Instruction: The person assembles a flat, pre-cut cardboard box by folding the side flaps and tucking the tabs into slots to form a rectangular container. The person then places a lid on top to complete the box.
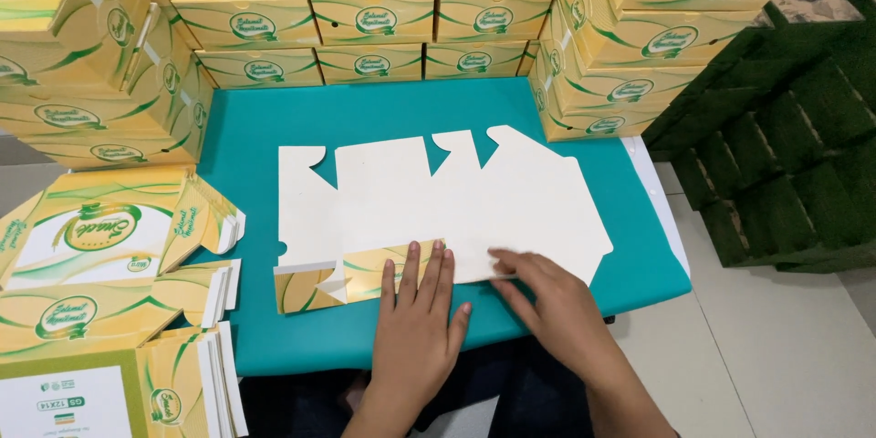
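A flat white die-cut carton blank [474, 201] lies unprinted side up on the teal table [255, 137]. Its near edge is folded over, showing a yellow and green printed strip [365, 276]. My left hand [415, 328] lies flat, fingers together, pressing on that folded strip. My right hand [552, 306] rests beside it, fingertips on the blank's near edge at the fold, holding nothing up.
Folded yellow and green boxes [365, 18] are stacked in a wall behind and to the left and right of the table. Flat printed blanks [100, 246] pile at the left. Dark green stacked items [776, 155] stand on the floor at the right.
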